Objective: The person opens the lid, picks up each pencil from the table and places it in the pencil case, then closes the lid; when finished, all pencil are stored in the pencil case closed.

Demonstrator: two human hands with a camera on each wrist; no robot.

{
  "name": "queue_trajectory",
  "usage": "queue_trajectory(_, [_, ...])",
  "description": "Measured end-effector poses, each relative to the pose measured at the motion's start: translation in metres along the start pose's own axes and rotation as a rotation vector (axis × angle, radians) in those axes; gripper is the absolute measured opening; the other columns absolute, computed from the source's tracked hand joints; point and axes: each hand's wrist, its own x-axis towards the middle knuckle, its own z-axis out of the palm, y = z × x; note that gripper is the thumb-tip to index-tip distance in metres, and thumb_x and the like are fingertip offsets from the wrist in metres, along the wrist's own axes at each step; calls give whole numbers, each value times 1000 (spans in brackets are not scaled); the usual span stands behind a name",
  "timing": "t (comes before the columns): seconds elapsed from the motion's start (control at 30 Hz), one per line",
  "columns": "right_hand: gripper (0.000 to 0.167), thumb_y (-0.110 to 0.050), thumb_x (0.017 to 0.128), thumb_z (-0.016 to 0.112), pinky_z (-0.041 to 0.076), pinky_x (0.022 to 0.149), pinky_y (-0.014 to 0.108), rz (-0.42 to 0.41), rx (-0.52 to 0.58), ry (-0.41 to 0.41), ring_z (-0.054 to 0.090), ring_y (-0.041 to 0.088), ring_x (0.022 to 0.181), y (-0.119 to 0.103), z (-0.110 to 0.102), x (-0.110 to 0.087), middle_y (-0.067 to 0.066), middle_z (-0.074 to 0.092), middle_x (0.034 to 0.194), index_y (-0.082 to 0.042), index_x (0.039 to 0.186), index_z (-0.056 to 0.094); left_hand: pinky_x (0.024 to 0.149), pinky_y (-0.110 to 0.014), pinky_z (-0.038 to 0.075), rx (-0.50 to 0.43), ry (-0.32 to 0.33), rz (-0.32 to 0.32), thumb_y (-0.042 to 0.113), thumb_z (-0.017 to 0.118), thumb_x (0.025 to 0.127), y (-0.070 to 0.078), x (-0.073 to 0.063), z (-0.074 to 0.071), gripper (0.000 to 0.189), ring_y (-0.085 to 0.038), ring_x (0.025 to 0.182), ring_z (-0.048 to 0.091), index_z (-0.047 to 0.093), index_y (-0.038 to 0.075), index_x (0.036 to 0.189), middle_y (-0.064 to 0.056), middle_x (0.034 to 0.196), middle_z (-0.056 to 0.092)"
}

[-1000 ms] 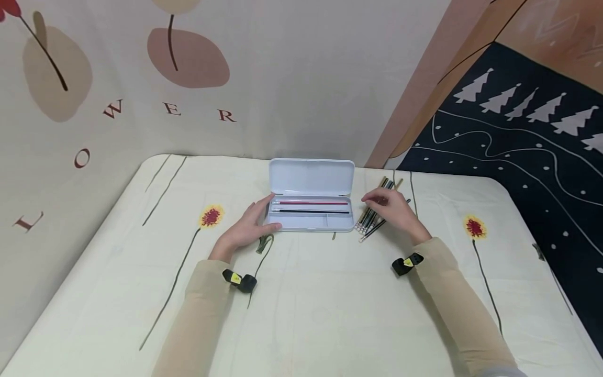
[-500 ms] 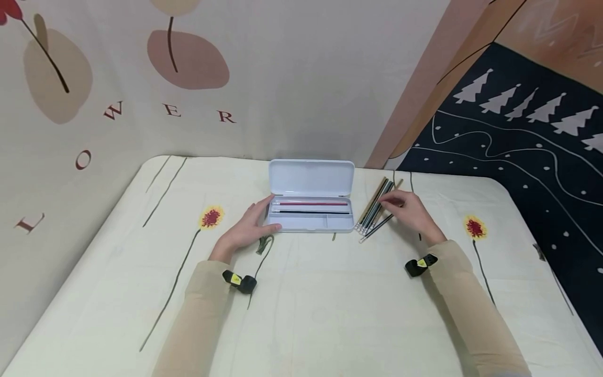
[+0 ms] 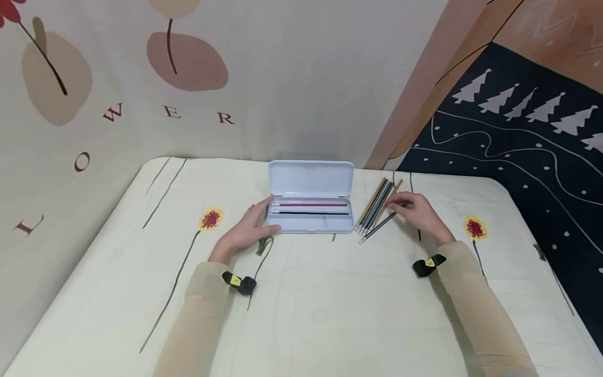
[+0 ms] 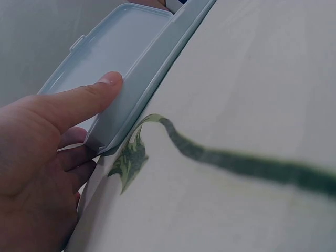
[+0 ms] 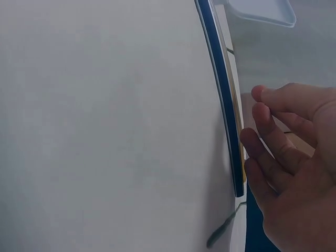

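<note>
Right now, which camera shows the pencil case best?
The head view: nearly the whole open pencil case shows, lid and compartments included. The left wrist view shows only part, with the left hand at one end; the right wrist view catches just a corner.

Soft, even light casts a faint shadow beside the right sleeve (image 3: 485,309); wrist views look dimmer.

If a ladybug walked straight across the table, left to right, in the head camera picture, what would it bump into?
Left printed flower → left hand → open pencil case → loose pencils → right hand → right printed flower.
</note>
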Motion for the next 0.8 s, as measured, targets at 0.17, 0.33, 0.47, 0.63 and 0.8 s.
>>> queue_trajectory(0.17, [21,-8,96,59,46,80,22,28,7,-32,58,28,102,1,-3,-2,18,64,115,2,112,68,115,-55,2,4,4,24,30,67,91,-1,1,0,86,-38,145,1,15,7,155,-18,158,15])
queue_trajectory(0.33, [22,-8,95,61,46,79,23,41,-3,-72,58,26,100,0,-5,-3,17,64,114,1,114,67,116,-52,0,6,2,20,31,67,91,-1,1,0,86,-37,145,0,15,8,155,-17,159,15])
queue_trajectory(0.47, [22,-4,93,62,46,86,33,44,0,-122,57,26,102,3,-5,-4,17,65,112,1,114,67,116,-50,-2,10,1,22,30,67,91,-1,0,1,86,-36,145,1,15,7,155,-17,158,15])
queue_trajectory(0.63, [23,0,91,64,41,93,37,11,32,-191,55,28,105,7,-5,-3,16,64,112,3,113,67,116,-50,-1,6,4,23,30,67,91,0,0,0,86,-36,145,1,15,6,155,-18,158,15])
queue_trajectory(0.8, [23,2,87,67,38,99,42,-44,31,-229,54,31,109,8,-4,-2,17,66,110,5,110,67,116,-49,-2,8,5,30,29,67,91,0,0,0,85,-35,145,3,15,5,155,-18,158,16])
